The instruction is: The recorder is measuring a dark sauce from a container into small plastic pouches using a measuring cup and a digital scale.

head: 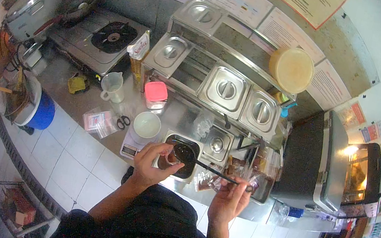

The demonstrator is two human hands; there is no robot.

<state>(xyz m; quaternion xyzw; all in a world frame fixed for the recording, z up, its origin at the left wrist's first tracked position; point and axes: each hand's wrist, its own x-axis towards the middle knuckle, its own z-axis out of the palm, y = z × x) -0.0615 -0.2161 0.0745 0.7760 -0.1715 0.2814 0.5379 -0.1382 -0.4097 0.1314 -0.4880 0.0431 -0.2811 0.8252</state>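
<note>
My left hand (155,164) holds a small clear cup (172,158) between thumb and fingers, above a steel pan (186,179) of dark liquid. In my right hand (230,200) is the long handle of a black ladle (210,168). The ladle's bowl (184,151) is over the pan, close beside the cup, and looks dark inside. Left of the pan, a white bowl (147,126) stands on a digital kitchen scale (129,150). A lidded steel pan (217,145) sits just behind and to the right. Small clear plastic bags (207,180) lie between the pan and my right hand.
A steel rack with lidded pans (226,88) rises behind. Scissors (123,122), plastic packets (98,122), a measuring jug (112,86) and a pink-lidded jar (156,93) stand or lie at left. Further left are a gas stove (98,39) and a large pot (31,11).
</note>
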